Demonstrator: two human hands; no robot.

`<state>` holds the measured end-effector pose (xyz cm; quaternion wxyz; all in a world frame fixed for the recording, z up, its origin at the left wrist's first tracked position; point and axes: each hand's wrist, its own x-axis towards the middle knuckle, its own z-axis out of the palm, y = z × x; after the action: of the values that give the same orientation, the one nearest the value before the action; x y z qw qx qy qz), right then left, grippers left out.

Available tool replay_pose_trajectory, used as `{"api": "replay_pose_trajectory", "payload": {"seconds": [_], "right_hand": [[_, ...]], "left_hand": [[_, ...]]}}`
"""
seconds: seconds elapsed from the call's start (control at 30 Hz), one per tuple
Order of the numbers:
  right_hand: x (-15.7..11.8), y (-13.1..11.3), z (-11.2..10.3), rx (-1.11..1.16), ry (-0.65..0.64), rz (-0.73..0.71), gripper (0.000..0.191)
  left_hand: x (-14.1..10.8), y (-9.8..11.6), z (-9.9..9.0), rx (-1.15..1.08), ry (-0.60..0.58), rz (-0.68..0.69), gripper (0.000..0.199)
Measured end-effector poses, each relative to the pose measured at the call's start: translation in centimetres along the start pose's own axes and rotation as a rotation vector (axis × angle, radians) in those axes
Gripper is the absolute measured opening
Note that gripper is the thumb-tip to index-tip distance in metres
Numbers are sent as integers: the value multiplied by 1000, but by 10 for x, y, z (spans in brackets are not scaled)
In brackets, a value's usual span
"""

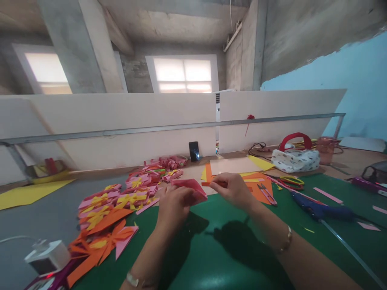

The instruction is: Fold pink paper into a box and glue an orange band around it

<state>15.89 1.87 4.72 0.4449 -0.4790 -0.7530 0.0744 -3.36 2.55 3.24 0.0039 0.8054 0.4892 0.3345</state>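
Above the green mat, my left hand is closed on a folded piece of pink paper, which sticks out to the right of its fingers. My right hand hovers just right of that paper, thumb and fingers pinched together. A narrow orange strip shows by its fingertips; whether the pinch holds it I cannot tell. Behind that hand lie orange paper sheets with small thread snips on them. Left of my left hand are several pink folded pieces with yellow paper flowers and orange ones.
On the right lie a blue glue gun with a long glue stick, and yellow-handled scissors. A white fabric pouch and a phone stand at the back. A white plug adapter sits front left.
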Motion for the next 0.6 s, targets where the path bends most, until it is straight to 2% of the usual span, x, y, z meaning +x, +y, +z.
{"api": "replay_pose_trajectory", "payload": {"seconds": [0.1, 0.23, 0.43, 0.6], "right_hand": [[-1, 3, 3, -77, -8, -6, 16], [-2, 4, 7, -99, -66, 20, 14], [-6, 0, 19, -165, -67, 167, 18], [-7, -1, 24, -205, -64, 202, 15]], "left_hand": [[-1, 3, 0, 120, -52, 54, 35], [-2, 1, 3, 148, -89, 85, 29], [-3, 0, 6, 158, -123, 83, 27], [-3, 0, 9, 122, -126, 81, 26]]}}
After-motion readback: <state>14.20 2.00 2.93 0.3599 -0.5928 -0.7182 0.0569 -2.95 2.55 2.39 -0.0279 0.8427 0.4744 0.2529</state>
